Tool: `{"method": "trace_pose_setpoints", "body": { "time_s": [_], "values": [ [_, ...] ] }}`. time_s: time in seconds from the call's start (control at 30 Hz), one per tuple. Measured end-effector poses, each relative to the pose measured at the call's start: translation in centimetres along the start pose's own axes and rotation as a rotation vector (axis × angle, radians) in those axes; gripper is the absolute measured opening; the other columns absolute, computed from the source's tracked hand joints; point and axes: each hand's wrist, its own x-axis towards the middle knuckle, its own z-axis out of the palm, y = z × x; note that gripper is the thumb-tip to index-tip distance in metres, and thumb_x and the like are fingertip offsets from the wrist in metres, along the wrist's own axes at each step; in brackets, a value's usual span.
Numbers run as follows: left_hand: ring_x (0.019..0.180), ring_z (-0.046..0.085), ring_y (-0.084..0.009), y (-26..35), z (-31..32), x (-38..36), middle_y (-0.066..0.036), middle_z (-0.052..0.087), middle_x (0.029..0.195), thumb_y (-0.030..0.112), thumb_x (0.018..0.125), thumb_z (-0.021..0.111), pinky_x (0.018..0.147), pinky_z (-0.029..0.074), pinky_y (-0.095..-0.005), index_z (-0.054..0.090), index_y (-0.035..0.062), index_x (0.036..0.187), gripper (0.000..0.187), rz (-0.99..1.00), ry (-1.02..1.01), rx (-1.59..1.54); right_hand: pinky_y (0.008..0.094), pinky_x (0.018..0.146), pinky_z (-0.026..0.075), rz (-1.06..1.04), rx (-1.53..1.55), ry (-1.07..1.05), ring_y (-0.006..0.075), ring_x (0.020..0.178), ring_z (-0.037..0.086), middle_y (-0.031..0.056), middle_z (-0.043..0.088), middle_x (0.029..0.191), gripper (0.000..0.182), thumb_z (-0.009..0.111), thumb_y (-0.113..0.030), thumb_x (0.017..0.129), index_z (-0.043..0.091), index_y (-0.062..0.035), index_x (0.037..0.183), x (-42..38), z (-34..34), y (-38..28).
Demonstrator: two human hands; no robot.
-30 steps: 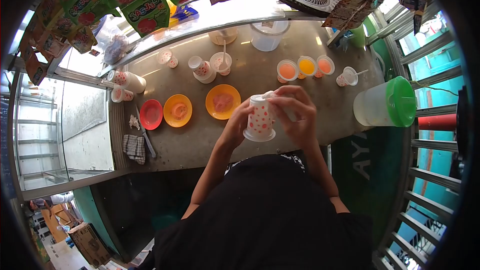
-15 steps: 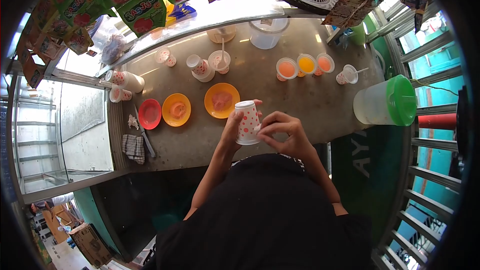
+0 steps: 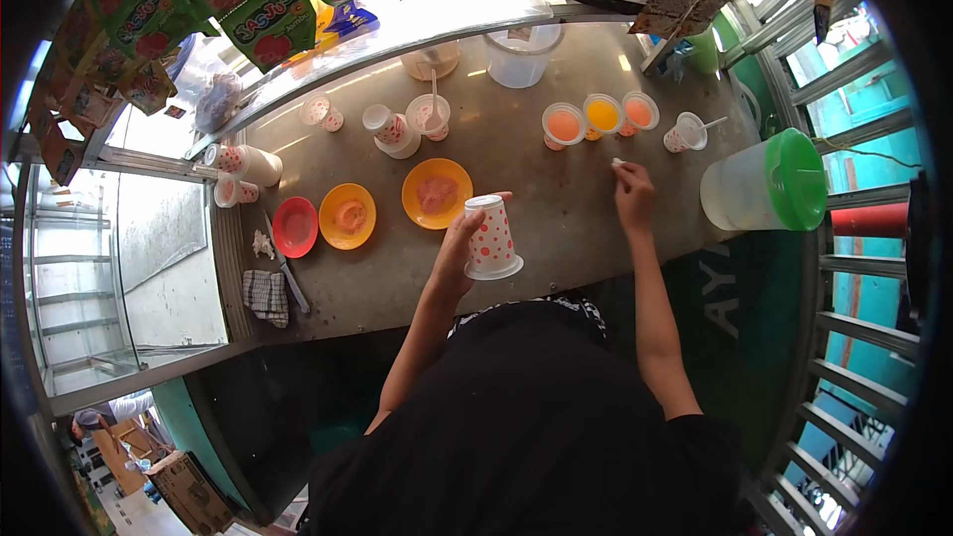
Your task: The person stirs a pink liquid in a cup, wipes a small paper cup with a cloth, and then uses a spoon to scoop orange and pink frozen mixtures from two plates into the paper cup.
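Left grip (image 3: 459,246): wrapped around the dotted cup (image 3: 491,235), which is upside down, wide rim lowermost, in front of the person's torso.
Right grip (image 3: 634,201): pinched narrow on a small whitish scrap (image 3: 617,165), out to the right of the left grip and farther forward; what the scrap is, I cannot tell.
Cup handling: the wall looks thin, so a light, even hold should keep it from denting; fingers are best kept above the rim.
Scrap handling: a firm fingertip pinch suits so small a piece, with the wrist held high over the desk (image 3: 561,238).
Ahead of the right grip: three filled cups (image 3: 603,115), near enough to be knocked; farther right, a tilted cup with a spoon (image 3: 685,133) and a green-lidded tub (image 3: 737,189).
Ahead and left of the left grip: an orange plate (image 3: 409,201) near it, the closest obstacle; farther left, a red plate (image 3: 295,226) and a knife (image 3: 292,280).
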Motion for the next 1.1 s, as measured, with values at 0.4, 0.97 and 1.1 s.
{"method": "trace_pose_setpoints", "body": {
  "time_s": [0.4, 0.97, 1.1],
  "values": [
    [0.082, 0.061, -0.0107, 0.6, 1.6, 0.9, -0.001, 0.059, 0.092, 0.040, 0.095, 0.056, 0.075, 0.053, -0.0286, 0.058, 0.0039, 0.131, 0.051, -0.013, 0.171, -0.023, 0.0394, 0.088, 0.052, -0.252, -0.030, -0.286, 0.0311, 0.099, 0.063, 0.0143, 0.067, 0.099, 0.019, 0.063, 0.008, 0.080, 0.072, 0.0027, 0.095, -0.7, -1.8, -0.5],
    [0.091, 0.067, -0.0206, 0.1, 0.5, 2.4, -0.011, 0.064, 0.111, 0.041, 0.101, 0.048, 0.074, 0.059, -0.0346, 0.049, 0.0098, 0.119, 0.036, 0.104, 0.289, -0.301, 0.0317, 0.075, 0.054, -0.059, 0.242, -0.151, 0.0244, 0.086, 0.068, 0.0127, 0.066, 0.102, 0.017, 0.069, 0.005, 0.083, 0.072, 0.0004, 0.099, -5.7, -1.5, -6.2],
    [0.089, 0.068, -0.0240, -1.3, -1.3, 3.4, -0.011, 0.066, 0.101, 0.041, 0.101, 0.048, 0.077, 0.059, -0.0388, 0.050, 0.0089, 0.118, 0.037, 0.018, 0.309, -0.424, 0.0260, 0.074, 0.052, 0.342, 0.862, -0.111, 0.0148, 0.088, 0.064, 0.0095, 0.066, 0.101, 0.010, 0.066, 0.004, 0.088, 0.070, 0.0003, 0.096, -3.7, -4.0, -16.1]
  ]
}}
